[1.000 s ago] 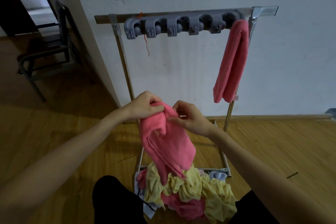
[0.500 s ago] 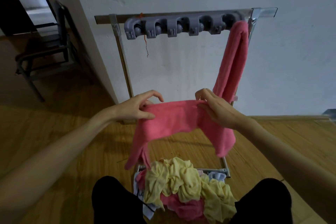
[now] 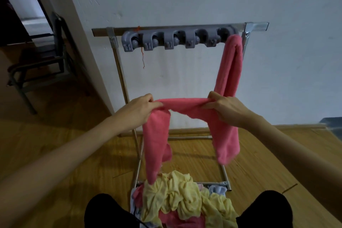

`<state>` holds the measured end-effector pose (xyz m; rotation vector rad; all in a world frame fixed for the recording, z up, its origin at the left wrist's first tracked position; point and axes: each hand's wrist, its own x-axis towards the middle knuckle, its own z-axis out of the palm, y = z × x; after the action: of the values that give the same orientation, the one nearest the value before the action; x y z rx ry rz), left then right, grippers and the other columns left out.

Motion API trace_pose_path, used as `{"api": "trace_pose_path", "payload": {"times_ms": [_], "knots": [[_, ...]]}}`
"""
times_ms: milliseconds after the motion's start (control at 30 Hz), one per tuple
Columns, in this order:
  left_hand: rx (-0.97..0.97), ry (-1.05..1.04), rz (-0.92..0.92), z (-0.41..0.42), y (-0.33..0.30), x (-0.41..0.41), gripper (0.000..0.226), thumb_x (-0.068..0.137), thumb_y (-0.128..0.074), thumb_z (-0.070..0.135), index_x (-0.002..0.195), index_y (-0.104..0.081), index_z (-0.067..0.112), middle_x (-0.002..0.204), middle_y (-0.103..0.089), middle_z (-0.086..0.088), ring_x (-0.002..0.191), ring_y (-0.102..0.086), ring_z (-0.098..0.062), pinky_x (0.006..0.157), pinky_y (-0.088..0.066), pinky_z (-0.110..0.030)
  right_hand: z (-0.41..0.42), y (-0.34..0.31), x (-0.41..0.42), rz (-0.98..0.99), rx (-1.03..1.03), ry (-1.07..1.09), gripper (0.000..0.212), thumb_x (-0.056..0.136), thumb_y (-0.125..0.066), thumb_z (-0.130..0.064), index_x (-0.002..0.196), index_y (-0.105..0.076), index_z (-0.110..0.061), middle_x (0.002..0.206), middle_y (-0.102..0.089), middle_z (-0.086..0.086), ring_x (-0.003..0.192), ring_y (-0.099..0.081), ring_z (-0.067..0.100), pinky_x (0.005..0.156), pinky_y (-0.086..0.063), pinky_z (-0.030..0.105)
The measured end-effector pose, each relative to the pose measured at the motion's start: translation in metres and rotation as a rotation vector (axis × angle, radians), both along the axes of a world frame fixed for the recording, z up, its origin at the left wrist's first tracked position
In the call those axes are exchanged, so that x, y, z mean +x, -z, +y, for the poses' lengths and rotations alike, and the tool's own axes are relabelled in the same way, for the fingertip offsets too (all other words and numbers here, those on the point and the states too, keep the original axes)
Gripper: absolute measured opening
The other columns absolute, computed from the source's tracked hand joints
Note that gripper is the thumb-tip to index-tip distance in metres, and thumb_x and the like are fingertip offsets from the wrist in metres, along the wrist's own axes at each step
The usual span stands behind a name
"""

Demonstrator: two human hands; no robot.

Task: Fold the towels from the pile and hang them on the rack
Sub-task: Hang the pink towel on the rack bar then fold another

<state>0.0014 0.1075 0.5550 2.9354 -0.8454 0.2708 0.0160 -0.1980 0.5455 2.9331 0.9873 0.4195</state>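
1. Rack (image 3: 118,65): metal frame against the wall, beyond both sets of fingers; grey clip bar (image 3: 177,40) along the top rail, well above the fingertips.
2. Pile (image 3: 185,196): crumpled yellow and pink cloths on the floor at the rack's foot, below the fingers, nearer the body than the rack.
3. Hung towel (image 3: 234,61): pink, folded into a narrow band, draped from the rightmost clip; long axis near vertical, lower end dropping behind the right fingers.
4. Held towel (image 3: 185,106): pink, stretched between the two hands. Middle span runs left to right, roughly level; both ends hang down past the fingers, left tail reaching to about the top of the pile, right tail shorter.
5. Left hand (image 3: 137,107): fingers curled, pinching the top edge at the left bend.
6. Right hand (image 3: 227,108): thumb and fingers pinching the top edge at the right bend.
7. Handling, as judged: light, soft, limp; no shape of its own, sags wherever unsupported. Napped surface likely grippy, not slippery, not fragile. Best held at corners or along the top edge, kept taut, to bring the tails together for a fold.
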Motion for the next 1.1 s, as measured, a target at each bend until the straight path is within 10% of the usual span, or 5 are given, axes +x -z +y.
{"api": "trace_pose_path", "payload": {"times_ms": [167,467,633,900,1100], "knots": [[-0.075,-0.099,-0.220,-0.041,-0.014,0.007,0.048,0.093,-0.050,0.002,0.136,-0.041,0.020,0.098,-0.043,-0.003,0.071,-0.050,-0.013,0.061,-0.052,-0.026,-0.005,-0.017,0.000,-0.069,0.020,0.131,0.054,0.091,-0.047,-0.014,0.142,-0.037,-0.029,0.096,-0.045,0.001,0.063,-0.051,0.022,0.051,-0.041,0.031],[-0.144,-0.252,-0.745,-0.122,-0.062,0.049,0.041,0.076,-0.064,0.002,0.116,-0.055,0.002,0.092,-0.055,-0.017,0.077,-0.055,-0.030,0.065,-0.046,-0.036,-0.025,-0.081,0.017,-0.371,0.292,0.404,0.033,0.091,-0.047,-0.017,0.123,-0.055,-0.019,0.107,-0.062,0.005,0.082,-0.063,0.033,0.056,-0.035,0.032],[-0.335,-0.272,-0.674,-0.162,-0.095,0.069,0.067,0.079,-0.064,0.035,0.137,-0.038,0.014,0.106,-0.052,-0.020,0.088,-0.055,-0.035,0.066,-0.048,-0.041,-0.041,-0.119,0.027,-0.460,0.443,0.493,0.029,0.087,-0.046,-0.016,0.114,-0.056,-0.012,0.105,-0.063,0.012,0.084,-0.060,0.040,0.060,-0.032,0.033],[-0.295,-0.195,-0.532,-0.203,-0.136,0.092,0.083,0.079,-0.062,0.010,0.150,-0.021,0.026,0.111,-0.045,-0.017,0.078,-0.059,-0.036,0.058,-0.039,-0.037,-0.086,-0.142,0.057,-0.600,0.557,0.579,0.025,0.089,-0.057,-0.026,0.110,-0.055,-0.013,0.109,-0.049,0.012,0.077,-0.058,0.037,0.056,-0.031,0.034],[-0.209,-0.187,-0.510,-0.223,-0.136,0.113,0.082,0.087,-0.057,0.002,0.151,-0.014,0.030,0.104,-0.041,-0.016,0.073,-0.057,-0.037,0.059,-0.042,-0.040,-0.113,-0.137,0.080,-0.563,0.418,0.644,0.037,0.080,-0.053,0.004,0.115,-0.053,-0.008,0.115,-0.047,0.013,0.096,-0.053,0.034,0.058,-0.031,0.033]]}}
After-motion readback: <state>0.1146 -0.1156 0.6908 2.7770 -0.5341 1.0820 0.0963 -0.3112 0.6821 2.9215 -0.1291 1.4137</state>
